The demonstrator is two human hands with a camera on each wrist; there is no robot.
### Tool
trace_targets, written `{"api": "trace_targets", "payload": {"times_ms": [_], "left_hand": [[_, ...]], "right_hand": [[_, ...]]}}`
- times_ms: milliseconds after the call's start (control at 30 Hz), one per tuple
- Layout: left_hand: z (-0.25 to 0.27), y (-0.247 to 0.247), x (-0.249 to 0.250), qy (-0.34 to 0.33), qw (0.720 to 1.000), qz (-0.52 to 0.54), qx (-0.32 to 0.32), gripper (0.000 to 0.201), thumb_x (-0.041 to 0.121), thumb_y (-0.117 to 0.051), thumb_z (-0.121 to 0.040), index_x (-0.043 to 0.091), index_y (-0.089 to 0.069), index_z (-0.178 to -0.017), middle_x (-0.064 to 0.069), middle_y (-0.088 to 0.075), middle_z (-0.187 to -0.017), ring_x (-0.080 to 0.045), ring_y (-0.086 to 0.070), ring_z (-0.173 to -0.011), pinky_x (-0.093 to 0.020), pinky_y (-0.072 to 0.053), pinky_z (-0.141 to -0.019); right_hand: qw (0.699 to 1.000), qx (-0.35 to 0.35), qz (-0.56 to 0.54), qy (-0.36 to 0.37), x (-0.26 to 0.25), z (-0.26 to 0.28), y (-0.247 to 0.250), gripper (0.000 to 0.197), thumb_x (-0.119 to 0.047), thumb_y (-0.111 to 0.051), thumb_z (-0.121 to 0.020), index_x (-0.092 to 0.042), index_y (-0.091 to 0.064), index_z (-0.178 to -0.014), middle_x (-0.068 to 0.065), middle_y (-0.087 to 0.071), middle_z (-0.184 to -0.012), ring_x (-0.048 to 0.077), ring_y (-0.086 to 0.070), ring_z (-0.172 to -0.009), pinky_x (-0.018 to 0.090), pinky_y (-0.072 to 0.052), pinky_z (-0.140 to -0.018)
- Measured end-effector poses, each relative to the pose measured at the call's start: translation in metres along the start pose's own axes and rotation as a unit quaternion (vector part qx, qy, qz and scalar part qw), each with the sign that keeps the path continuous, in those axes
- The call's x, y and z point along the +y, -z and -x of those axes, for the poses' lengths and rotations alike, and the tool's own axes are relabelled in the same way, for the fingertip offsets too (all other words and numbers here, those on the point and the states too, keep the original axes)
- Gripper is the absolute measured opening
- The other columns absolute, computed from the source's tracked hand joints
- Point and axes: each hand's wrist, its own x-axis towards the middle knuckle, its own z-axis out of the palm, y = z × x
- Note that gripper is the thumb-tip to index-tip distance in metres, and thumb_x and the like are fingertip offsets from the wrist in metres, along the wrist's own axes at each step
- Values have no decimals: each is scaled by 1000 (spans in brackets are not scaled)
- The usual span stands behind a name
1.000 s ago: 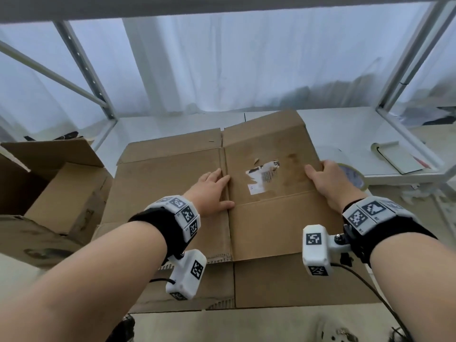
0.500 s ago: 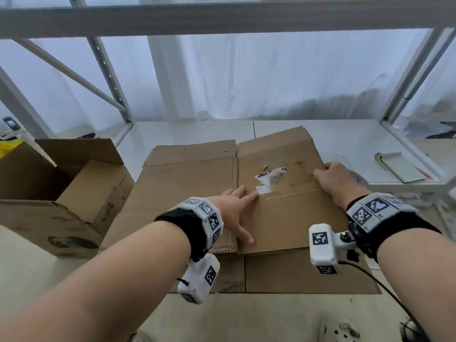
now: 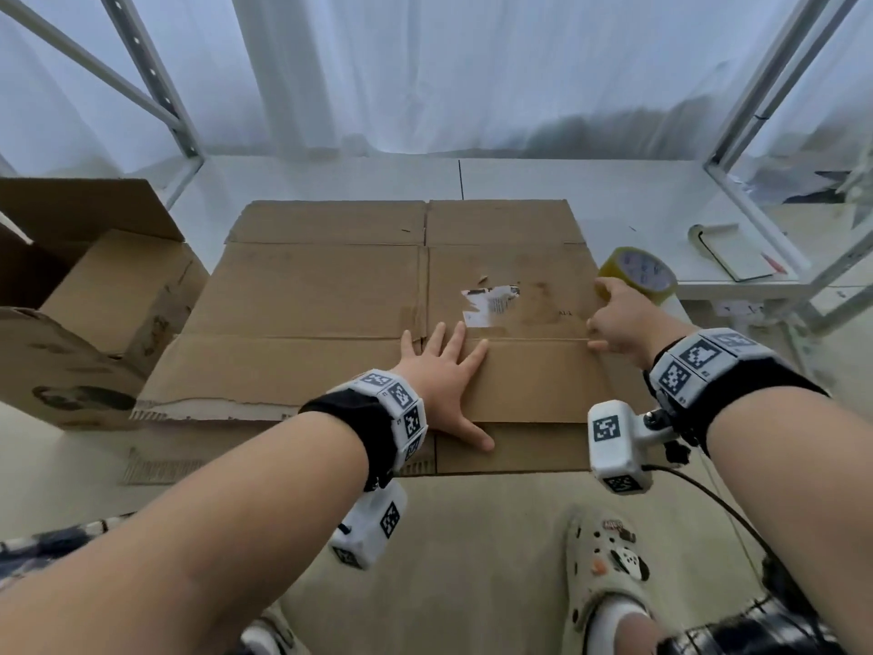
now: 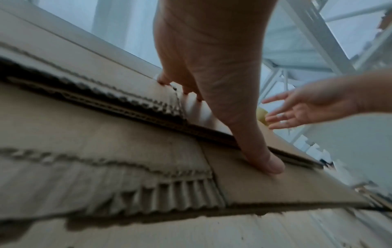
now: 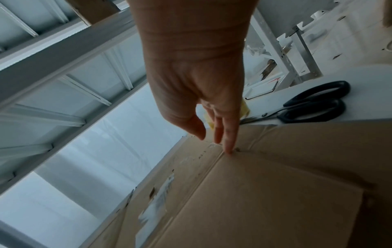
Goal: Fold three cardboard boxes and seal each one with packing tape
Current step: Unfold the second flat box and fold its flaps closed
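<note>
A flattened cardboard box [image 3: 330, 295] with a torn white label lies on the white table [image 3: 614, 196]. My left hand [image 3: 444, 371] lies flat on it by the centre seam, fingers spread; in the left wrist view its thumb [image 4: 267, 162] presses the near flap [image 4: 275, 188]. My right hand [image 3: 619, 319] is at the box's right edge with straight fingers, one fingertip [image 5: 229, 151] on the fold crease [image 5: 203, 177]. A yellowish roll of packing tape [image 3: 637, 274] stands just beyond that hand. It is partly hidden behind the fingers in the right wrist view.
An opened-up cardboard box [image 3: 94, 286] stands at the left edge of the table. Black-handled scissors [image 5: 307, 107] lie to the right of the flat box, and a notebook [image 3: 727, 252] lies further right. White rack posts [image 3: 160, 87] frame the table.
The box's right panel now lies flat. My left hand slid right onto the seam and spread out. My right hand moved to the right edge, uncovering the tape roll.
</note>
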Motion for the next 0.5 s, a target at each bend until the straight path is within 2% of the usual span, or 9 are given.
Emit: {"api": "trace_targets", "payload": {"times_ms": [67, 133, 200, 300, 333, 367, 400, 467, 500], "left_hand": [[-1, 2, 2, -2, 1000, -10, 1, 129, 83, -59, -61, 27, 16, -150, -8, 20, -158, -32, 15, -145, -66, 1, -112], [-1, 8, 0, -10, 1000, -20, 8, 124, 81, -58, -64, 27, 12, -151, -10, 12, -160, -34, 7, -146, -62, -7, -114], [0, 13, -1, -21, 999, -25, 10, 120, 81, -57, -66, 28, 9, -151, -11, 7, -160, -34, 0, -146, -58, -12, -115], [2, 16, -3, -31, 999, -36, 7, 117, 83, -52, -67, 28, 6, -152, -10, 3, -160, -34, -5, -146, -54, -19, -115], [3, 17, -4, -35, 998, -47, 4, 114, 84, -48, -69, 28, 5, -152, -10, 0, -160, -35, -8, -146, -53, -23, -114], [4, 19, -4, -39, 997, -65, 4, 109, 84, -43, -72, 27, 3, -152, -11, -5, -160, -35, -16, -144, -51, -31, -111], [4, 21, -4, -47, 994, -93, 11, 101, 82, -37, -77, 24, -2, -153, -12, -15, -158, -35, -30, -139, -48, -40, -104], [7, 30, -1, -85, 983, -156, 50, 79, 70, -27, -89, 15, -24, -146, -12, -46, -140, -30, -58, -102, -37, -50, -74], [11, 37, 1, -109, 974, -184, 71, 65, 61, -25, -96, 12, -36, -137, -10, -57, -123, -26, -57, -81, -33, -44, -62]], "right_hand": [[998, 5, 55, -21, 2, -1, -4, 60, 5, -42, -93, -12, -28, -149, 16, -37, -144, 32, -51, -112, 42, -52, -86], [991, 8, 128, -31, 1, 1, -5, 49, 3, -43, -94, 3, -35, -142, 24, -43, -140, 37, -48, -119, 46, -45, -100], [986, -4, 167, -27, 0, 0, -5, 43, 3, -45, -93, 11, -42, -136, 25, -52, -123, 31, -51, -104, 44, -43, -103], [984, -27, 172, -20, -2, 1, -5, 35, 1, -50, -93, 6, -52, -128, 8, -54, -87, 21, -51, -76, 39, -51, -83], [984, -34, 171, -24, -4, 2, -5, 34, -2, -51, -94, 5, -52, -128, 6, -56, -86, 19, -52, -74, 37, -51, -77], [981, -48, 185, -28, -6, 6, -5, 37, -6, -53, -95, 3, -51, -131, 8, -60, -97, 22, -57, -84, 37, -51, -82], [974, -64, 216, -25, -8, 9, -4, 42, -10, -53, -96, 0, -46, -136, 12, -59, -118, 26, -57, -104, 40, -48, -94], [951, -110, 289, -6, -16, 20, -2, 52, -19, -49, -99, -7, -34, -147, 12, -38, -148, 29, -37, -136, 42, -32, -111], [939, -135, 316, 0, -19, 27, -2, 53, -23, -45, -101, -12, -29, -150, 10, -29, -154, 28, -28, -141, 42, -25, -114]]}}
